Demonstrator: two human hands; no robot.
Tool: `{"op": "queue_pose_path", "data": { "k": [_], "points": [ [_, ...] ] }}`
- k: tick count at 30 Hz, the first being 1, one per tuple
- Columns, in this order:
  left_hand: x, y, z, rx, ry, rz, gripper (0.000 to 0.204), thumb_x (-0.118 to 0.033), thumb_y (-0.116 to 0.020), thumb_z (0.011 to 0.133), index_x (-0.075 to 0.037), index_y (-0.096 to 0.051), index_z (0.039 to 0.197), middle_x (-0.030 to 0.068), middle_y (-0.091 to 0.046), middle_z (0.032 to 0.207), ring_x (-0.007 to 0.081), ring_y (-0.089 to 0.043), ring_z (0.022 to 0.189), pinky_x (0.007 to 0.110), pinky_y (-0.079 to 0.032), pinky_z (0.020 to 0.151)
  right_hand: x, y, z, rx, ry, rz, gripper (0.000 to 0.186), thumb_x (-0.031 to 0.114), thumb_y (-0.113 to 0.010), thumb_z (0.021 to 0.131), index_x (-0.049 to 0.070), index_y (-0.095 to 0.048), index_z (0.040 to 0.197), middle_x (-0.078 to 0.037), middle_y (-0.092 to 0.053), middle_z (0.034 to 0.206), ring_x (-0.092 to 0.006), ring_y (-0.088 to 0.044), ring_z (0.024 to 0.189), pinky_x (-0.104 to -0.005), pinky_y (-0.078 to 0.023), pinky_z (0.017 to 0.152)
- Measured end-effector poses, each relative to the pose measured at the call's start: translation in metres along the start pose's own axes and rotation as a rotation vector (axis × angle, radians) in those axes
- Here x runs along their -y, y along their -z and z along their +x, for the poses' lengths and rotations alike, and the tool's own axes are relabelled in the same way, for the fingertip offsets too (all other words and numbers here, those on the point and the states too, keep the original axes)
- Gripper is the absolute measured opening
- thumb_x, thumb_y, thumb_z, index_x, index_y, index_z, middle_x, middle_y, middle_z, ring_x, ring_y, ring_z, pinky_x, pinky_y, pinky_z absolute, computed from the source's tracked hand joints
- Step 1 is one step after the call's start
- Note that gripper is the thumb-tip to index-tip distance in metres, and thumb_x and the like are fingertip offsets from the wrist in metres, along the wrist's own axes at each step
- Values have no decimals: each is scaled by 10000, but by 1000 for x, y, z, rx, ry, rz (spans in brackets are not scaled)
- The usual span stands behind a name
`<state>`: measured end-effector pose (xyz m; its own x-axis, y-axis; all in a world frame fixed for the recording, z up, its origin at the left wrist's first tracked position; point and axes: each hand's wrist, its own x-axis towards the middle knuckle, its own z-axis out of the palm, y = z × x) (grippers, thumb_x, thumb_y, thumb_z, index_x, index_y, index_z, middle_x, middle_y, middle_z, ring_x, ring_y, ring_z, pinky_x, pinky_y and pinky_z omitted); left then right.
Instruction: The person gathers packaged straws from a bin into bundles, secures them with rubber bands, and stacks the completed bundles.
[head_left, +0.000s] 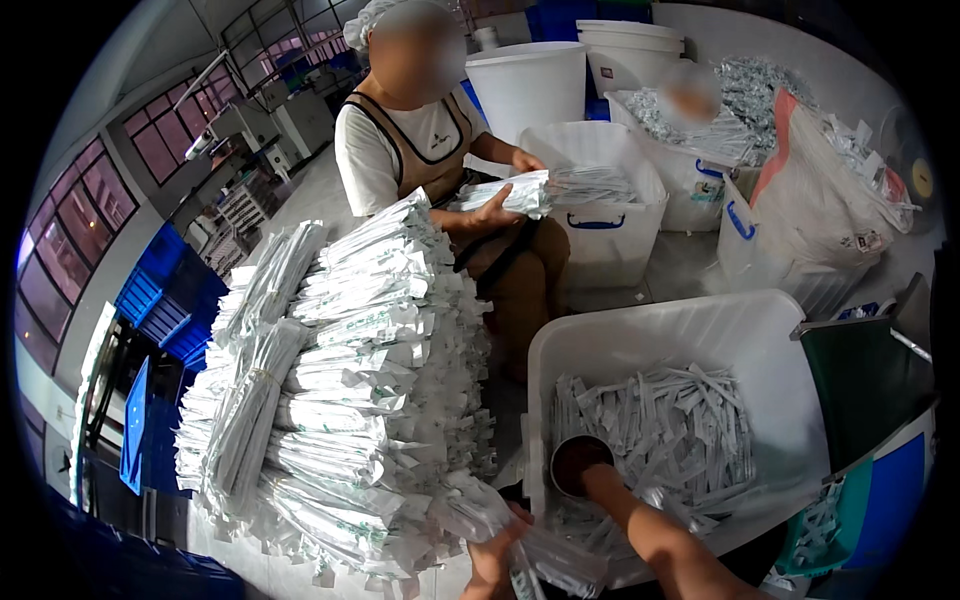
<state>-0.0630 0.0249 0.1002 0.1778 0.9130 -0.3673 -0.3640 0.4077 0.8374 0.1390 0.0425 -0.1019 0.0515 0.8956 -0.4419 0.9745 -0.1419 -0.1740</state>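
At the lower middle, my left hand is closed round a bundle of slim white wrapped packets with clear plastic ends. My right forearm reaches over the near rim of a large white plastic bin. My right hand is at the mouth of a round container with a pale rim and a dark reddish-brown inside, by the bin's left wall. Its fingers are hidden in there. Loose slim packets lie scattered in the bin. Left of it rises a tall stack of bundled packets.
A seated co-worker holds a bundle beside a white tub. Behind stand a tall white bucket and a heaped tub. A white sack is at right, a dark green panel by the bin, blue crates at left.
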Motion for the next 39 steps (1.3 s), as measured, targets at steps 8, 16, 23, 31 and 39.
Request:
{"op": "queue_pose_path", "data": {
  "k": [8,16,23,31,39],
  "points": [
    [13,28,11,276,215,206,305,-137,-549,634,36,-542,885,144,-572,845,214,-549,756,335,-437,711,15,14,-4,-22,-11,24,167,105,-508,748,73,-661,808,-117,-634,836,-261,-618,785,-358,-502,643],
    [3,20,-42,332,290,-89,242,-226,-611,671,-50,-574,833,136,-581,732,307,-557,610,402,-460,561,-2,-21,10,-243,11,81,136,110,-518,724,62,-626,790,-126,-620,808,-242,-625,737,-370,-506,602],
    [1,-11,-17,132,159,146,237,-42,-623,659,21,-561,879,83,-600,818,180,-580,755,293,-450,735,-4,40,-31,-714,52,667,125,154,-594,679,43,-588,735,-136,-611,763,-257,-611,670,-337,-488,576],
    [30,-62,-48,476,240,147,270,-54,-585,639,28,-516,886,127,-574,765,217,-564,720,312,-450,686,0,154,-194,-544,285,1149,241,8,-597,695,-7,-537,928,-79,-614,738,-148,-601,665,-266,-475,602],
    [41,-76,-50,559,267,114,336,-62,-599,648,27,-523,963,99,-568,819,192,-565,735,290,-455,669,14,166,-246,-649,237,869,242,14,-579,689,12,-516,923,-129,-598,770,-240,-617,703,-309,-480,604]
  ]
}}
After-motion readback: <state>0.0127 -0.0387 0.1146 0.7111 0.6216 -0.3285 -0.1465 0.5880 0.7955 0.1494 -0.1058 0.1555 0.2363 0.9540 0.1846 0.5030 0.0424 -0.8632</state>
